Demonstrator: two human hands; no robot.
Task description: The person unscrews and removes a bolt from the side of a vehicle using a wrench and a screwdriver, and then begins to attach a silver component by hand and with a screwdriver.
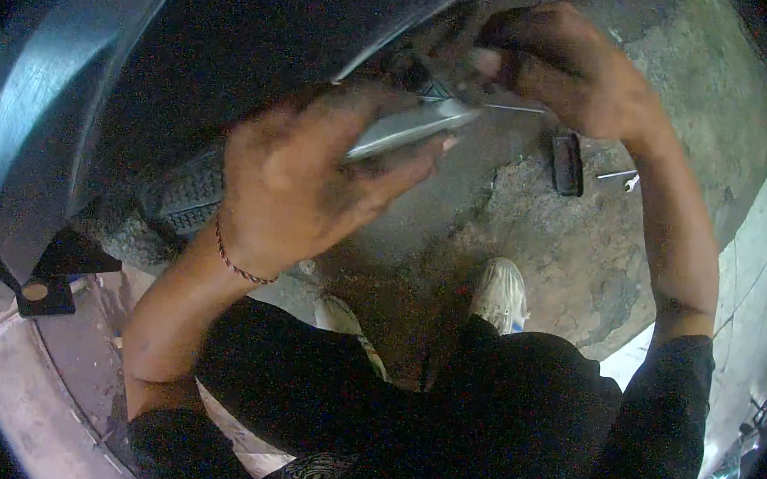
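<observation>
My left hand is closed around a smooth, silvery, elongated part, its thumb below and the other fingers above. This part lies beside the edge of a large dark curved panel, apparently of a vehicle. Farther right and higher up, my right hand has its fingers curled together near the tip of the silvery part. Whatever it pinches is lost in blur and shadow. A thin light rod shows just below those fingers; whether they touch it I cannot tell.
On the stained concrete floor lie a small black tray and a wrench. A treaded tyre sits under the panel, left of my wrist. My light shoes are below. Pale tiles border the right side.
</observation>
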